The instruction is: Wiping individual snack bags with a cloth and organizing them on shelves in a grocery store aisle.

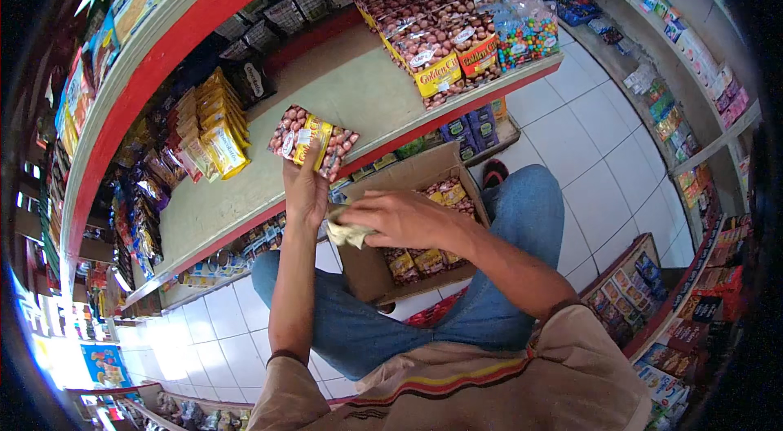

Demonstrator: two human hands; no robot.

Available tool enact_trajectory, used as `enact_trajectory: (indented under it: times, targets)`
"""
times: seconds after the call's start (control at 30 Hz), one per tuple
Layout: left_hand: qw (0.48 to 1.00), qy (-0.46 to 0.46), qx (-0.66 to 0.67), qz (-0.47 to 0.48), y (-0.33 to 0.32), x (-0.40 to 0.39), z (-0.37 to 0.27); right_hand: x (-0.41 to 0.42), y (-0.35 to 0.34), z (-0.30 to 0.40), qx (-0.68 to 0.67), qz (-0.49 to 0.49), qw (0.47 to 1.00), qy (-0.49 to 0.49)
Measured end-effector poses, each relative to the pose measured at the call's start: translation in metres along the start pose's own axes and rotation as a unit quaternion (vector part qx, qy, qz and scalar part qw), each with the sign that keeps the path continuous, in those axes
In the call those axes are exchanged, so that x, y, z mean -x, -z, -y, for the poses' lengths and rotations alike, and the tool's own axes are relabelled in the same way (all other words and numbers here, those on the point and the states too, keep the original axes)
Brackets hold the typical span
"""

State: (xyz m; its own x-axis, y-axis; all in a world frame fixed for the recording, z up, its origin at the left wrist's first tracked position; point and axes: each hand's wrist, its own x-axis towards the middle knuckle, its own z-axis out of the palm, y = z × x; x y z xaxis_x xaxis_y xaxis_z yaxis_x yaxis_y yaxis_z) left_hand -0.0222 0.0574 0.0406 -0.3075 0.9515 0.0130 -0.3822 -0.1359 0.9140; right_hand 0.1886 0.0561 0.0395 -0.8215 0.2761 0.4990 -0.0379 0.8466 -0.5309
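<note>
My left hand (307,189) grips a snack packet (313,140) with a brown-ball print and a yellow label, held up just over the shelf's front edge. Bunched in my right hand (397,217) is a pale yellowish cloth (350,230), close beside my left wrist. Below my hands, between my knees, an open cardboard box (364,275) holds several packets of the same kind (422,263). My right forearm hides part of the box. On the shelf board (333,73), rows of matching packets (422,15) stand at the right.
Yellow chocolate packets (223,137) stand on the shelf left of my hands. Bags of coloured candy (526,33) sit at its right end. A red-edged upper shelf (202,9) curves overhead. White floor tiles (602,143) and more stocked shelves (691,39) lie to the right.
</note>
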Motion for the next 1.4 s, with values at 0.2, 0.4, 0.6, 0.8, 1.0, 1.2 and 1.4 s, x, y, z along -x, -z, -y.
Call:
enact_trajectory:
  times: [0.2, 0.4, 0.6, 0.8, 1.0, 1.2, 1.4]
  targets:
    - [0.993, -0.043, -0.105, 0.025, -0.003, -0.06, 0.02, 0.01, -0.009, 0.002, 0.019, 0.084, 0.996, -0.038]
    - [0.981, -0.037, -0.171, 0.079, 0.019, -0.148, 0.037, 0.008, -0.015, 0.0, -0.026, 0.095, 0.993, -0.058]
    - [0.957, -0.022, -0.281, 0.073, 0.002, -0.211, 0.029, 0.015, -0.009, -0.004, 0.033, 0.08, 0.994, -0.065]
    - [0.891, -0.196, -0.385, 0.14, 0.024, -0.327, 0.029, 0.014, -0.015, -0.005, 0.077, 0.137, 0.985, -0.075]
    - [0.775, -0.36, -0.52, -0.013, 0.049, -0.412, 0.042, 0.013, -0.027, -0.005, 0.075, 0.133, 0.985, -0.075]
    - [0.773, -0.345, -0.531, -0.032, 0.025, -0.417, 0.046, 0.014, -0.031, -0.005, 0.074, 0.042, 0.992, -0.088]
    - [0.645, -0.305, -0.692, -0.115, 0.014, -0.42, 0.054, 0.018, -0.034, -0.01, -0.016, 0.03, 0.997, -0.072]
